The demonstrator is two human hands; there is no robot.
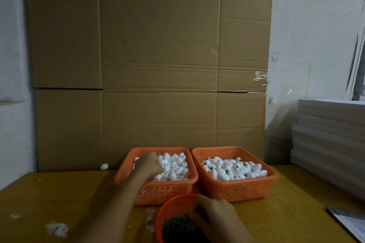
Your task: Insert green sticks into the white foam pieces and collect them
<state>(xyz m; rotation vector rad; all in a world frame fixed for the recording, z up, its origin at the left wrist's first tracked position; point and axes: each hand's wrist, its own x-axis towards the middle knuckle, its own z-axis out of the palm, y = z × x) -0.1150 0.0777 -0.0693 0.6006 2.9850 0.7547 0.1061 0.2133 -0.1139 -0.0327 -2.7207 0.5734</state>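
Two orange perforated baskets stand side by side on the wooden table. The left basket [164, 191] holds plain white foam pieces [174, 167]. My left hand [147, 165] reaches into its left part, fingers buried among the pieces, so its grip is hidden. The right basket [237, 189] holds foam pieces with dark green stick ends showing [233, 168]. In front stands a round orange bowl [167, 211] of green sticks [177, 227]. My right hand [215, 215] is in the bowl with fingers curled down onto the sticks; whether it holds any I cannot tell.
A large cardboard sheet [148, 55] stands upright behind the baskets. One loose foam piece [104, 166] lies on the table [59, 199] at its foot. White boards are stacked at the right [329, 136]. A paper sheet [347, 221] lies at the table's right edge.
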